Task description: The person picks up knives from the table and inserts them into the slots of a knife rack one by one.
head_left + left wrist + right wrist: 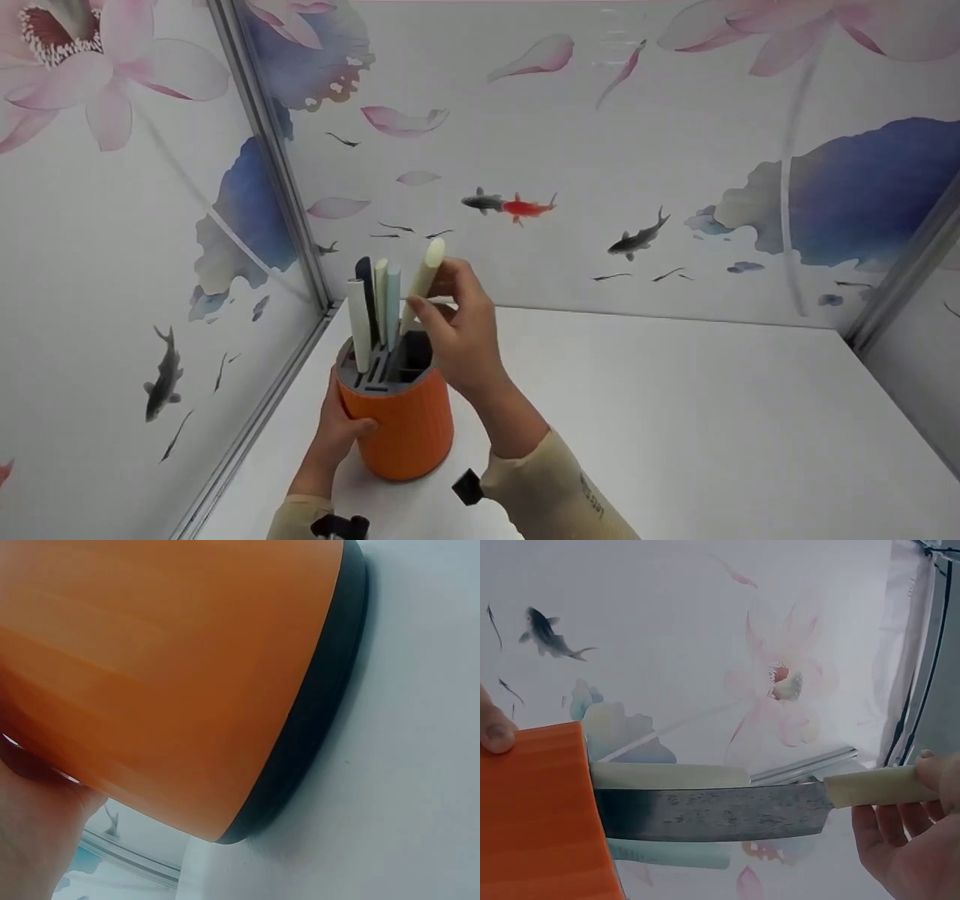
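Observation:
An orange knife block (405, 431) with a grey slotted top stands on the white table at the left. My left hand (337, 420) grips its side, thumb across the front. With thumb and fingers my right hand (466, 330) pinches the cream handle of a kitchen knife (720, 814) above the block. Its broad, speckled blade shows between handle and block in the right wrist view, the far end hidden inside. Other handles rise from the slots: a white handle (360, 322), a dark handle (365, 281), a slim cream handle (382, 289) and a light blue handle (394, 307).
The white table (660, 420) spreads out to the right of the block. Printed panels with flowers and fish enclose it, the back panel (525, 255) just behind the block. A metal corner post (274, 150) stands at the left.

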A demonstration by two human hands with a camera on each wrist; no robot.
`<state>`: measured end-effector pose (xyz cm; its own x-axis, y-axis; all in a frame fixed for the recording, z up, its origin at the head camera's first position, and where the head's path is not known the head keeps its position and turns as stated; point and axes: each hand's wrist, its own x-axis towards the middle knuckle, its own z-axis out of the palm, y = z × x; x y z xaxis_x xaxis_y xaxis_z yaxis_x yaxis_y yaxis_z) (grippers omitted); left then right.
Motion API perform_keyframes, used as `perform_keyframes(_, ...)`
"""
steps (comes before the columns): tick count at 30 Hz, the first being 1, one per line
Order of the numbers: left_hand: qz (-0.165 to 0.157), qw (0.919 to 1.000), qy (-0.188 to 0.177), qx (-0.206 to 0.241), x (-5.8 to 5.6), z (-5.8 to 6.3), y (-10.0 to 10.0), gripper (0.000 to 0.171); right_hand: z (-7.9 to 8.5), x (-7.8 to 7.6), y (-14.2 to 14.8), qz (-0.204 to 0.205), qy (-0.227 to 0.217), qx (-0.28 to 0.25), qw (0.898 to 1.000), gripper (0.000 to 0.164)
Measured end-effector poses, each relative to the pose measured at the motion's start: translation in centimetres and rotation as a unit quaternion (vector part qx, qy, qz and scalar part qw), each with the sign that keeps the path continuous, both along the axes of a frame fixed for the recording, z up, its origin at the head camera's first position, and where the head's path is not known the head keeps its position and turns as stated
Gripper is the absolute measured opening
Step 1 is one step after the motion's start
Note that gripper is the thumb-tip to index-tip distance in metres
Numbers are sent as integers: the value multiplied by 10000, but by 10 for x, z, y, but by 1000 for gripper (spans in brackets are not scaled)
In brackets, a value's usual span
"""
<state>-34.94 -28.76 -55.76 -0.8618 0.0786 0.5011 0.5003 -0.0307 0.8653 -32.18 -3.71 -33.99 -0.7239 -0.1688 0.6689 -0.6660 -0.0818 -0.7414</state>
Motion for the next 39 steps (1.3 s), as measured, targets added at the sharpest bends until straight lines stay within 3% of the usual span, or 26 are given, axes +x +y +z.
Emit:
perform_keyframes(6, 82, 9999, -89, -40, 7, -1, 0, 119, -29, -2, -27, 40, -429, 814, 9957, 38)
perform_keyframes(13, 85, 9999, -2, -59, 8, 3, 1, 119, -65, -6, -39, -150, -784, 1137, 9903, 36)
perform_keyframes(22, 108, 9999, -23, -100, 7, 1, 5, 120, -80, -6, -33, -166, -999, 1024, 9896, 44)
perform_keyframes(32, 88, 9998, 2, -184, 1, 2, 14, 120, -103, 12, -2, -299, -788, 399, 9956, 38)
perform_keyframes(37, 27, 9996, -20, -293, -7, 8, 13, 122, -107, 14, 16, -312, -763, 195, 9964, 38)
perform_keyframes(39, 12, 9997, 46, -239, -2, 13, 15, 119, -107, 17, 23, -262, -557, 241, 9978, 37)
